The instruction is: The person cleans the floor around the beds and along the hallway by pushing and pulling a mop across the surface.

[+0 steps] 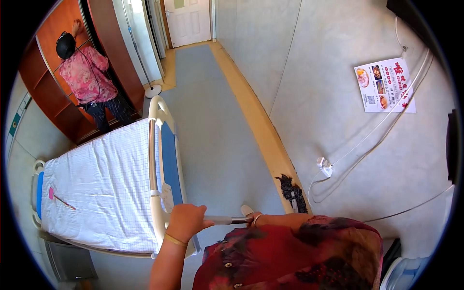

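Note:
My left hand (188,219) is closed around one end of a pole with a grey grip and a chrome metal section (241,220). Beside the bed's footboard, that hand has its thumb lying towards the pole. My right hand (255,218), partly hidden behind my forearm and shirt, holds the same pole farther right. A black mop head (293,194) with a grey connector lies on the floor at the wall's base. My arm covers whatever lies beyond the connector, so I cannot tell whether it joins the pole.
A hospital bed (105,185) with a white sheet stands left, a pink-headed swatter (51,193) on it. Behind it a person (85,72) faces a wooden wardrobe (27,69). Cables (373,136) hang from the right wall to a plug (325,167). A white door (188,21) is ahead.

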`<state>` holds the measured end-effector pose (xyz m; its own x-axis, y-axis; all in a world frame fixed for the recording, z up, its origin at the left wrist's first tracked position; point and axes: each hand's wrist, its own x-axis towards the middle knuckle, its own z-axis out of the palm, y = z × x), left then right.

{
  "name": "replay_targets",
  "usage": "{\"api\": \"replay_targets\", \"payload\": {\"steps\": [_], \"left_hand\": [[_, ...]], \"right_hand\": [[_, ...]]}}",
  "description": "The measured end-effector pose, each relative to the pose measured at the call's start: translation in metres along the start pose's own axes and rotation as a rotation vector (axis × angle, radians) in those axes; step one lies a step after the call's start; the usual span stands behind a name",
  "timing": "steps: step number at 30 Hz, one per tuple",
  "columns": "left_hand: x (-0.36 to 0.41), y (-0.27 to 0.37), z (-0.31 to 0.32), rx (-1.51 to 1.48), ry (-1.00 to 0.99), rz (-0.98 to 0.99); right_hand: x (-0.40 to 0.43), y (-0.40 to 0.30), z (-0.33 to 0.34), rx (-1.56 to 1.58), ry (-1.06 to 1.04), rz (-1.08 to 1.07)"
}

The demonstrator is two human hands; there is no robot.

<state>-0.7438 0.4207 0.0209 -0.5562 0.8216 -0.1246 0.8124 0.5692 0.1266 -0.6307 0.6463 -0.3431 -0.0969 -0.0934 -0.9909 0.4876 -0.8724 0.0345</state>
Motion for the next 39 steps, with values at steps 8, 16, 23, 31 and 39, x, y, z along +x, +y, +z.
{"api": "replay_targets", "payload": {"steps": [8, 16, 23, 31, 39], "left_hand": [[-0.057, 0.024, -0.021, 0.047, -0.013, -0.407], [-0.098, 0.092, -0.034, -0.101, -0.196, -0.888], [-0.058, 0.088, -0.001, -0.746, 0.031, -0.964], [0.052, 0.072, 0.023, -1.337, -0.026, -1.021], [0.120, 0.066, 0.054, -1.617, -0.127, -0.993]], "right_hand": [[0.004, -0.002, 0.074, -0.624, 0.022, -0.006], [-0.011, 0.040, 0.152, -1.025, -0.121, 0.044], [-0.050, -0.008, 0.183, -1.002, -0.112, -0.066], [-0.046, -0.107, 0.173, -0.855, -0.075, -0.160], [-0.039, -0.128, 0.138, -0.374, -0.215, 0.113]]}}
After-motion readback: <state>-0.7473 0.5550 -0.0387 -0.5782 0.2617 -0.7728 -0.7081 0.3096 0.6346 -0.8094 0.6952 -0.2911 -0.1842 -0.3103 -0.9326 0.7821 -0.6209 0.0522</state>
